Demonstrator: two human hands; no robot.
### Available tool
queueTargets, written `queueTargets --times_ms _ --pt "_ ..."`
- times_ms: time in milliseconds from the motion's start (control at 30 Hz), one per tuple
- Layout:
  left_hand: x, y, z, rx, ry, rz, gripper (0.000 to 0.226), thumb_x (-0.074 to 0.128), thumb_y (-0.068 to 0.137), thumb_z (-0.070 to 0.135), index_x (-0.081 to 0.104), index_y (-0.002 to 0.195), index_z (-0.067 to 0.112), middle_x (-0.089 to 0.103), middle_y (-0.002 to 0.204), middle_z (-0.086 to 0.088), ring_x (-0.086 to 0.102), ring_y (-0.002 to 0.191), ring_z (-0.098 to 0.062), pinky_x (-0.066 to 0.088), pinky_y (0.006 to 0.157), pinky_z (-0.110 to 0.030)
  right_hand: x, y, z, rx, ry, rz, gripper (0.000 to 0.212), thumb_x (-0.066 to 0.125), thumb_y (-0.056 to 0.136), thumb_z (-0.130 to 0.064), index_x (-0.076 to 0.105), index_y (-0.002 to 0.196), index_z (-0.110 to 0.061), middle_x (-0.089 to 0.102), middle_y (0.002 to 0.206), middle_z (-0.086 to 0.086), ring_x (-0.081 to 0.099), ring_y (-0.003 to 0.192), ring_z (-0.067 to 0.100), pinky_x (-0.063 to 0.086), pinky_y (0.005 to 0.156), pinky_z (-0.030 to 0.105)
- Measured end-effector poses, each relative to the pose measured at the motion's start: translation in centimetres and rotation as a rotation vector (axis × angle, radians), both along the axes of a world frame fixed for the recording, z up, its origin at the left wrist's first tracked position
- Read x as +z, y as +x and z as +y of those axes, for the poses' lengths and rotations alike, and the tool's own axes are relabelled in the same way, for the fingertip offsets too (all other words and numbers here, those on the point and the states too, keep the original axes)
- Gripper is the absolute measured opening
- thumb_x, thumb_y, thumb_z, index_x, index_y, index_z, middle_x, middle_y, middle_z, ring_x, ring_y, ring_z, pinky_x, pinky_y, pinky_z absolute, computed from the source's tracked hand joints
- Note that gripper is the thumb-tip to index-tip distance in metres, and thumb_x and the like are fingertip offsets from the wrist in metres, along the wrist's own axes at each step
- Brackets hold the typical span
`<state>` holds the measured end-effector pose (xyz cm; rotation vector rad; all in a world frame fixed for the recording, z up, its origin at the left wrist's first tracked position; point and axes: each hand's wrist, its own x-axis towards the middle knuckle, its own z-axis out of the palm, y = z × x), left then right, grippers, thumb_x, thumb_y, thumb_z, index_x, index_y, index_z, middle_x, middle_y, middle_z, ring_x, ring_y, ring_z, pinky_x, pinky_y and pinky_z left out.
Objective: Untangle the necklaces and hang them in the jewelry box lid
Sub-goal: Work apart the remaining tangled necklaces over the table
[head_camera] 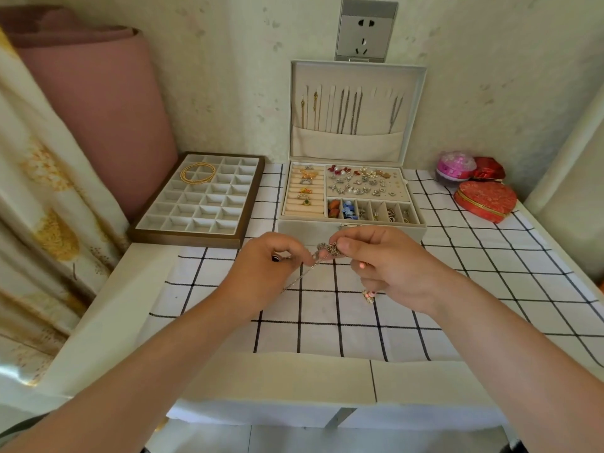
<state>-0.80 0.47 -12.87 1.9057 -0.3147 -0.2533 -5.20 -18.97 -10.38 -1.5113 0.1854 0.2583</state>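
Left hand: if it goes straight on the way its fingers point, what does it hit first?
The left hand points rightward: first the necklace tangle, then the right hand pinching it close behind. Depth is unclear.

The chains (349,109) vanish into the lid pocket (346,143); the pinched tangle (328,248) is too small to resolve

Box (294,228) at my table's (108,305) back edge, lid (346,145) upright behind it, tray (196,238) at back left corner, tins (485,199) at back right corner, necklaces (328,248) between my left hand (264,273) and right hand (392,266) before the box.
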Motion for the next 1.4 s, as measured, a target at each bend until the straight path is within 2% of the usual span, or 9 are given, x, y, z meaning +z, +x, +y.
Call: queueTargets --times_ms 100,267,467,633,700,800,1000,1167,1400 --pt "-0.1 0.0 -0.3 -0.002 -0.017 -0.035 0.025 0.071 0.089 0.005 0.079 0.098 0.027 0.069 0.101 0.011 0.054 0.061 0.005 0.042 0.063 -0.012 -0.4 0.1 -0.1 0.039 0.129 0.058 0.022 0.056 0.098 -0.012 0.076 0.092 -0.018 0.073 0.1 0.009 0.024 0.046 0.007 0.013 0.046 0.022" --pt "0.1 -0.4 -0.8 -0.145 0.116 -0.162 0.05 0.085 0.076 0.016 0.066 0.117 0.038 0.06 0.108 0.011 0.055 0.076 0.004 0.045 0.074 -0.009 -0.7 0.0 0.2 0.054 0.203 0.12 0.021 0.05 0.101 -0.01 0.07 0.101 -0.014 0.071 0.084 0.005 0.025 0.042 0.005 0.01 0.046 0.022" --pt "0.4 -0.1 -0.5 -0.171 0.096 -0.091 0.003 0.077 0.084 0.029 0.079 0.084 0.027 0.067 0.098 0.012 0.058 0.079 0.003 0.044 0.075 -0.015 -1.0 0.1 0.2 0.012 0.283 0.108 0.017 0.053 0.098 -0.008 0.066 0.099 -0.019 0.059 0.078 0.005 0.023 0.038 0.005 0.012 0.043 0.021" --pt "1.2 0.3 0.1 -0.133 0.018 0.068 0.019 0.059 0.098 0.026 0.067 0.081 0.019 0.046 0.06 0.01 0.037 0.052 -0.007 0.031 0.051 -0.022 -0.5 0.1 0.4 0.001 -0.099 -0.059 0.005 0.07 0.091 -0.02 0.07 0.096 -0.021 0.072 0.088 0.011 0.037 0.047 0.012 0.024 0.046 0.024" --pt "1.4 0.1 0.3 -0.209 -0.005 0.086 0.023 0.053 0.101 0.026 0.063 0.081 0.022 0.041 0.056 0.012 0.033 0.052 -0.008 0.029 0.047 -0.018 -0.7 -0.1 0.9 0.025 -0.316 -0.171 0.014 0.08 0.081 -0.021 0.077 0.093 -0.027 0.077 0.093 -0.001 0.064 0.069 0.01 0.05 0.067 0.027" --pt "1.8 -0.2 0.4 -0.282 -0.012 0.071 0.016 0.054 0.1 0.026 0.063 0.088 0.021 0.051 0.061 0.019 0.038 0.054 -0.005 0.032 0.049 -0.011 -1.5 -0.1 1.6 0.026 -0.432 -0.266 0.012 0.083 0.077 -0.022 0.08 0.083 -0.033 0.077 0.092 -0.014 0.068 0.095 -0.001 0.047 0.1 0.031" --pt "1.0 0.7 0.8 -0.173 0.141 -0.021 0.01 0.075 0.086 0.022 0.07 0.094 0.026 0.065 0.103 0.007 0.055 0.081 0.011 0.043 0.078 -0.016 -1.3 0.2 1.1 -0.273 -0.049 -0.106 0.01 0.074 0.088 -0.017 0.077 0.096 -0.012 0.056 0.074 0.0 0.036 0.043 0.003 0.026 0.039 0.014" --pt "0.8 0.8 0.8 -0.176 0.32 -0.08 0.011 0.081 0.08 0.033 0.073 0.084 0.039 0.061 0.102 0.015 0.055 0.095 0.003 0.043 0.08 -0.021 -2.3 0.3 1.3 -0.393 -0.092 0.039 0.01 0.072 0.091 -0.021 0.072 0.087 -0.012 0.062 0.074 0.001 0.034 0.039 0.006 0.025 0.039 0.021" --pt "1.3 0.3 0.6 -0.2 0.514 -0.178 0.011 0.06 0.096 0.031 0.061 0.087 0.037 0.069 0.077 0.015 0.057 0.069 0.008 0.044 0.067 -0.023 -2.5 0.3 1.7 -0.384 -0.374 -0.07 0.02 0.072 0.091 -0.027 0.076 0.079 -0.012 0.07 0.061 -0.008 0.058 0.056 -0.01 0.039 0.065 0.02"
